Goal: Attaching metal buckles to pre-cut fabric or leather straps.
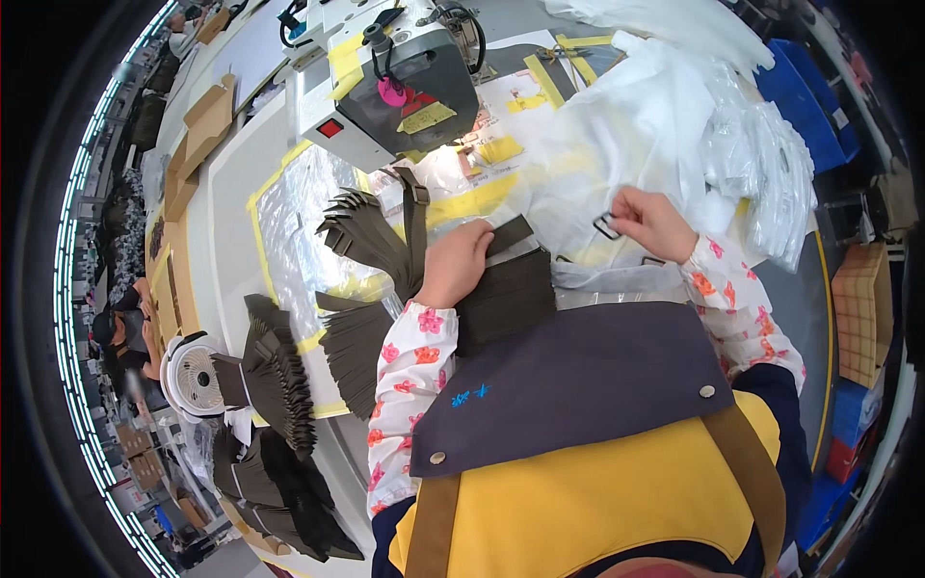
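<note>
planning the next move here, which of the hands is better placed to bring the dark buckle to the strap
Probably the right hand: it already pinches the dark buckle, while the left hand is occupied holding the dark strap.

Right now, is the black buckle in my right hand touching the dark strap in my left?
Apart. The head view shows white sheeting between the black buckle, in the right hand, and the dark strap, in the left hand.

Left hand point(456, 262) pinching, right hand point(652, 223) pinching, forearms point(412, 380) angled inward
</note>
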`<action>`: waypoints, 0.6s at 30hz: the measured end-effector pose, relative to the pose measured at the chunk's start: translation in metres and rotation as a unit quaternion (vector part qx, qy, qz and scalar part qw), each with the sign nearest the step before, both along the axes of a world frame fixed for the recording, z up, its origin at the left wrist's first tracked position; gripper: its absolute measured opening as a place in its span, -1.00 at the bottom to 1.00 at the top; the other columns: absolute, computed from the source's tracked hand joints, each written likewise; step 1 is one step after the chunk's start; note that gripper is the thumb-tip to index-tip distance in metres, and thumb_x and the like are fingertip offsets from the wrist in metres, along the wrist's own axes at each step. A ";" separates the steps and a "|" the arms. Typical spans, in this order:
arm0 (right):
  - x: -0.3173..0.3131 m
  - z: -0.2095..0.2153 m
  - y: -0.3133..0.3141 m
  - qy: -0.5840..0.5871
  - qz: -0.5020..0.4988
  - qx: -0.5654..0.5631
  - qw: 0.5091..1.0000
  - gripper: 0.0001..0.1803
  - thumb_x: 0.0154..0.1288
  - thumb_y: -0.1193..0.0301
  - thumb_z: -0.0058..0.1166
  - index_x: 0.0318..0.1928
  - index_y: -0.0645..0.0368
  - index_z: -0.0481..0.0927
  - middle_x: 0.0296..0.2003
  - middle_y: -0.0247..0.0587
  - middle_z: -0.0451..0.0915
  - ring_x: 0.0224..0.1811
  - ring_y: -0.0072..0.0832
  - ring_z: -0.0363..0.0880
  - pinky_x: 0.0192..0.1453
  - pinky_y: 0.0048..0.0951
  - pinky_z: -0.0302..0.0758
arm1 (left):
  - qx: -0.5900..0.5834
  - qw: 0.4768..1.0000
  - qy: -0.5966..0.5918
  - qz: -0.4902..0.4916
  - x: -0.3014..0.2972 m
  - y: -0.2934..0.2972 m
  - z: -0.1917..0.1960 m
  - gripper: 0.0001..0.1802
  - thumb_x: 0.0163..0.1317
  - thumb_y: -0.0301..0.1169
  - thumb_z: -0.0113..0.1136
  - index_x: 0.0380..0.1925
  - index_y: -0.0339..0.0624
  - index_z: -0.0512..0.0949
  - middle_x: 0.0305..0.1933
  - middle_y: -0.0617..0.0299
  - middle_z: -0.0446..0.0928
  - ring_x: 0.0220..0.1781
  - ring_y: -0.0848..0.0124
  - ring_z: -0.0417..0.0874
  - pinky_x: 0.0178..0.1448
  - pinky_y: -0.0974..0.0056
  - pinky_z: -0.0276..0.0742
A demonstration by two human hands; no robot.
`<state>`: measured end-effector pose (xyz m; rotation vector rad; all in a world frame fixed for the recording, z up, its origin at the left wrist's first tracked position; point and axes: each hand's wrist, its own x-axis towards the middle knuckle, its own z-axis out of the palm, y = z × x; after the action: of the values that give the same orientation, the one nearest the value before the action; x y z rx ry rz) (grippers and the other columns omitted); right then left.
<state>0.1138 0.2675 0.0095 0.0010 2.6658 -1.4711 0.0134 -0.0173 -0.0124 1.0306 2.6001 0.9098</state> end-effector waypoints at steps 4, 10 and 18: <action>-0.043 0.011 -0.044 -0.079 -0.003 -0.271 0.959 -0.91 0.16 0.48 0.01 -0.37 0.21 0.39 -0.60 -0.39 0.45 -0.60 -0.72 0.39 -0.53 -0.67 0.34 | 0.136 0.984 -0.067 0.096 0.005 -0.021 0.010 -0.87 0.14 -0.46 0.01 -0.32 -0.26 0.46 -0.56 0.12 0.46 -0.51 0.32 0.47 -0.39 0.33 0.36; -0.072 0.004 -0.088 -0.147 0.088 -0.407 0.897 -0.91 0.21 0.46 -0.03 -0.32 0.22 0.40 -0.55 -0.36 0.48 -0.61 -0.69 0.43 -0.54 -0.68 0.37 | 0.242 0.950 -0.147 0.131 0.012 -0.032 0.009 -0.86 0.19 -0.48 -0.02 -0.28 -0.32 0.43 -0.54 0.34 0.37 -0.48 0.60 0.32 -0.37 0.47 0.30; -0.071 -0.018 -0.126 -0.223 0.071 -0.391 0.890 -0.89 0.18 0.51 -0.05 -0.27 0.25 0.41 -0.60 -0.36 0.47 -0.67 -0.66 0.45 -0.65 -0.69 0.36 | 0.220 0.947 -0.199 0.122 0.010 -0.028 0.018 -0.87 0.24 -0.47 -0.07 -0.29 -0.29 0.43 -0.44 0.31 0.37 -0.33 0.56 0.36 -0.21 0.47 0.30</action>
<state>0.0428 0.1419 -0.0085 0.0717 1.5576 -2.0667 0.0238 -0.0451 0.0052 0.5266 2.2566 1.6223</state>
